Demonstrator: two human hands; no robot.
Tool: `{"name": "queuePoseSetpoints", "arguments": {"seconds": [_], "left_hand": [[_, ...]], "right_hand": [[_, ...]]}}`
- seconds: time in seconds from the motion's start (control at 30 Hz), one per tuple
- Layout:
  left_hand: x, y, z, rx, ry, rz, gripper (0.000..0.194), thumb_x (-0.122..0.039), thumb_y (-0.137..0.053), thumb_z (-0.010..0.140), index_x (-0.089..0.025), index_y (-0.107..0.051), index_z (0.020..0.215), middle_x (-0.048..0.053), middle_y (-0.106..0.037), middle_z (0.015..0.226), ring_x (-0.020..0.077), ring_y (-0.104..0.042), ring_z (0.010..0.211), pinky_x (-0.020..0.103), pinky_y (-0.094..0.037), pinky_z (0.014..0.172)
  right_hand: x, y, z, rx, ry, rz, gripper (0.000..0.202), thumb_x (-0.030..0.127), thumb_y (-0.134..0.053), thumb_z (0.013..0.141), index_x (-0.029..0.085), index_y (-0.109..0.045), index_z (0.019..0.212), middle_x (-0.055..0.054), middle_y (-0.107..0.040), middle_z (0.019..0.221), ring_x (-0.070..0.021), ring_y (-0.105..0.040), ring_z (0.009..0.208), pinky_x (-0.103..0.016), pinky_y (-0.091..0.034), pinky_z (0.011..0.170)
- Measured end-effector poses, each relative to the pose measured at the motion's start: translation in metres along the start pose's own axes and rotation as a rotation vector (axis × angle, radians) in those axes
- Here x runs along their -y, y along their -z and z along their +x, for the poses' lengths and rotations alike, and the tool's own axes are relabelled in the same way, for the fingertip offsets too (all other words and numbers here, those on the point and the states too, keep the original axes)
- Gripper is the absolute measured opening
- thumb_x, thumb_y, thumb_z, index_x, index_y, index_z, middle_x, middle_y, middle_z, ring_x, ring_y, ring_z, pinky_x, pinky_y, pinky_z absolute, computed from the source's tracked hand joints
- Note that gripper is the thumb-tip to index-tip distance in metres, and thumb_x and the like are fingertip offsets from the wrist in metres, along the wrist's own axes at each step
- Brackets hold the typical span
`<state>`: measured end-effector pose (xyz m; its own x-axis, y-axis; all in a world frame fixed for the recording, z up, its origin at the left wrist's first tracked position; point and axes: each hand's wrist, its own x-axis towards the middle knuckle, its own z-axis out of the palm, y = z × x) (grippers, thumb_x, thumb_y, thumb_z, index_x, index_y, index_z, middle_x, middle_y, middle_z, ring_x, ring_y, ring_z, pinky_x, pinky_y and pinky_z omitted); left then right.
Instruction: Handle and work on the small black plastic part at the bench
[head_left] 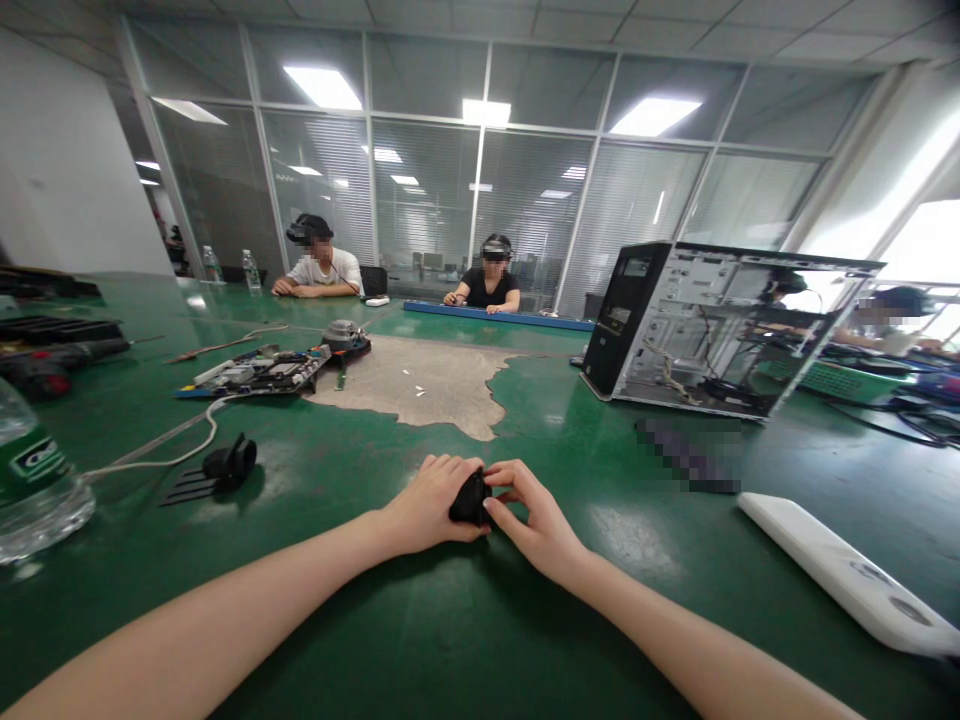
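Between my hands, just above the green table (360,610), is a small black object (469,498) whose kind I cannot make out. My left hand (429,505) wraps round it from the left, fingers closed over its top and side. From the right, the thumb and fingertips of my right hand (534,520) pinch its edge. Parts of the object are hidden by my fingers. To the left on the table lies a black piece with a round ring and thin prongs (229,462), touched by neither hand.
A circuit board (262,370) with a cooler (345,337) lies beyond my left hand. An open computer case (697,330) stands at the right. Near the edges are a water bottle (37,480) and a white oblong device (840,570). Two people sit across the table, others at far right.
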<state>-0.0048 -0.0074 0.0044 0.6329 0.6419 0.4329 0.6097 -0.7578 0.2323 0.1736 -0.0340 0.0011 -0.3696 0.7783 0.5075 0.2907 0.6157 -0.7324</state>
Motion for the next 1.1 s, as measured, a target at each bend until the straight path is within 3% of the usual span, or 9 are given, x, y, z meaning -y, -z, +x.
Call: {"name": "queuePoseSetpoints", "arguments": {"seconds": [0.27, 0.57, 0.9, 1.1], "left_hand": [[-0.0004, 0.0006, 0.0001, 0.004, 0.001, 0.012, 0.059, -0.044, -0.063, 0.065, -0.019, -0.038, 0.113, 0.005, -0.054, 0.102, 0.0232, -0.048, 0.088, 0.034, -0.033, 0.076], [-0.0013, 0.0022, 0.0000, 0.008, 0.012, 0.003, 0.062, -0.043, -0.064, 0.065, -0.020, -0.037, 0.115, 0.006, -0.054, 0.104, 0.0240, -0.048, 0.089, 0.035, -0.034, 0.077], [-0.0010, 0.0010, 0.0008, 0.010, 0.011, 0.014, 0.059, -0.042, -0.064, 0.065, -0.019, -0.038, 0.113, 0.006, -0.054, 0.102, 0.0239, -0.048, 0.089, 0.035, -0.034, 0.076], [-0.0003, 0.0018, -0.0008, 0.005, 0.008, 0.001, 0.061, -0.040, -0.064, 0.064, -0.019, -0.037, 0.114, 0.006, -0.054, 0.105, 0.0235, -0.048, 0.090, 0.035, -0.034, 0.077]], "right_hand": [[0.0015, 0.0012, 0.0006, 0.121, -0.145, 0.054, 0.023, 0.019, -0.044, 0.084, 0.019, -0.042, 0.107, -0.005, -0.053, 0.096, -0.0140, -0.057, 0.082, -0.031, -0.050, 0.074], [0.0018, 0.0017, 0.0005, 0.000, 0.016, -0.031, 0.015, 0.018, -0.049, 0.080, 0.021, -0.050, 0.095, -0.006, -0.049, 0.101, -0.0173, -0.050, 0.097, -0.031, -0.050, 0.078], [0.0024, 0.0018, 0.0001, 0.109, -0.125, 0.021, 0.025, 0.020, -0.045, 0.083, 0.020, -0.042, 0.109, -0.005, -0.054, 0.095, -0.0140, -0.057, 0.080, -0.031, -0.050, 0.073], [0.0044, 0.0023, -0.0008, 0.018, 0.041, -0.073, 0.019, 0.017, -0.051, 0.079, 0.020, -0.049, 0.097, -0.007, -0.049, 0.104, -0.0179, -0.051, 0.096, -0.032, -0.049, 0.078]]}}
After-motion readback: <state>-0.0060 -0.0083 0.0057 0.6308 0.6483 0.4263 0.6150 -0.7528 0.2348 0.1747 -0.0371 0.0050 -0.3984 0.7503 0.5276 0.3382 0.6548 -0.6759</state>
